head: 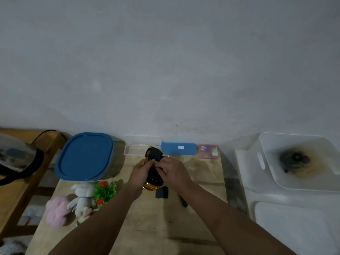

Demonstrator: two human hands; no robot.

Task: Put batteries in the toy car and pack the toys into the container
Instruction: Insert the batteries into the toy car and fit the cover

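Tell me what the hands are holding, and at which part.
Both hold the toy car: the left hand grips its left side, the right hand pinches at its dark underside.

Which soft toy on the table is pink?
The fluffy pink plush at the table's left edge. The white stuffed bunny beside it, on its right, is white and grey, not pink.

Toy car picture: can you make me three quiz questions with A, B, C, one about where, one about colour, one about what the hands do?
1. Where are the plush toys?
A. on the table's left side
B. in the white bin
C. on the blue lid

2. What colour is the container lid?
A. red
B. blue
C. green

3. What is happening to the toy car?
A. it lies alone
B. it is packed
C. both hands hold it

Answers: 1 A, beside the green flowers. 2 B, plainly blue. 3 C, left hand and right hand grip it above the table.
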